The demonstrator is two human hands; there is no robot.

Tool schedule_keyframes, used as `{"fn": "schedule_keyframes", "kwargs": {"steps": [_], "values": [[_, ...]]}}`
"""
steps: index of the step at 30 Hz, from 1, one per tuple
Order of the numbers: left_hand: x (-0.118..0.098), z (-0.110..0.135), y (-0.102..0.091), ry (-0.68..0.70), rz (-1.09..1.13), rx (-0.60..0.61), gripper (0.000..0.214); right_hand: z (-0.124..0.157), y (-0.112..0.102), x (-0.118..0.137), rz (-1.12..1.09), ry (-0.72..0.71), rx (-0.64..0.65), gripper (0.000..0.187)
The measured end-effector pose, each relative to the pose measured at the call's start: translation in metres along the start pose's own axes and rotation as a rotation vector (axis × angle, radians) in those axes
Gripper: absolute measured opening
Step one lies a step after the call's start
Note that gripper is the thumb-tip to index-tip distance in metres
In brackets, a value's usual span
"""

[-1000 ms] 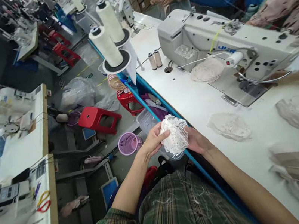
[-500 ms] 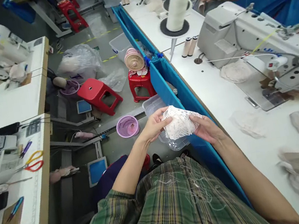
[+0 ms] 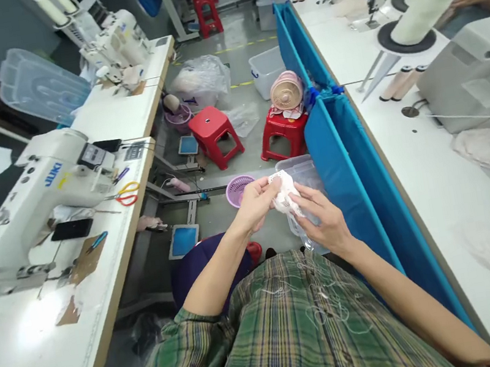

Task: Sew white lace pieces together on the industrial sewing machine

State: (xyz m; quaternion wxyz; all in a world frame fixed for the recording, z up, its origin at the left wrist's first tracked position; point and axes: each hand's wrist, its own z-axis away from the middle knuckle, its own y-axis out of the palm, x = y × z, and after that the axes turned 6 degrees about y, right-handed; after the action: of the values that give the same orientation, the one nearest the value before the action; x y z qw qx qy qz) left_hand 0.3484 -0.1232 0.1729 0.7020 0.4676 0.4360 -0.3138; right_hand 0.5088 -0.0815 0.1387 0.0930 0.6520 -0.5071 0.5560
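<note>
A small bunched piece of white lace fabric is held up in front of my body, between both hands. My left hand pinches its left side, thumb on top. On the opposite side, the fingers of my right hand close on the right and lower edge. Part of the lace is folded and covered by my fingers, so its full shape is hidden. Below the hands, a clear plastic bin stands on the floor, partly covered by them.
White tables with sewing machines flank the aisle on both sides. Blue cloth troughs hang along the right table. Red stools, a pink fan and a purple basket stand ahead. Yellow-and-red-handled scissors lie on the left table.
My view has turned left, bringing more of the left table into sight. The lace, spread between my hands before, is now bunched smaller, with my hands closer together.
</note>
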Motion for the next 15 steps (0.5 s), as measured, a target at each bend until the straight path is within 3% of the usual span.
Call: {"fn": "schedule_keyframes", "kwargs": {"steps": [4,8,10,12,15], "values": [[-0.01,0.018,-0.017,0.121,-0.164,-0.126,0.047,-0.01,0.004,0.005,-0.29,0.139,0.095,0.024],[-0.021,0.036,-0.036,0.351,-0.65,-0.389,0.05,-0.016,-0.002,0.016,-0.715,0.572,0.188,0.036],[-0.028,0.046,-0.037,0.477,-0.94,-0.453,0.042,-0.018,-0.009,0.02,-0.91,0.767,0.27,0.042],[-0.036,0.055,-0.031,0.562,-1.149,-0.383,0.039,-0.019,-0.018,0.022,-1.027,0.842,0.348,0.039],[-0.044,0.062,-0.012,0.619,-1.349,-0.157,0.042,-0.017,-0.035,0.026,-1.037,0.804,0.45,0.03]]}}
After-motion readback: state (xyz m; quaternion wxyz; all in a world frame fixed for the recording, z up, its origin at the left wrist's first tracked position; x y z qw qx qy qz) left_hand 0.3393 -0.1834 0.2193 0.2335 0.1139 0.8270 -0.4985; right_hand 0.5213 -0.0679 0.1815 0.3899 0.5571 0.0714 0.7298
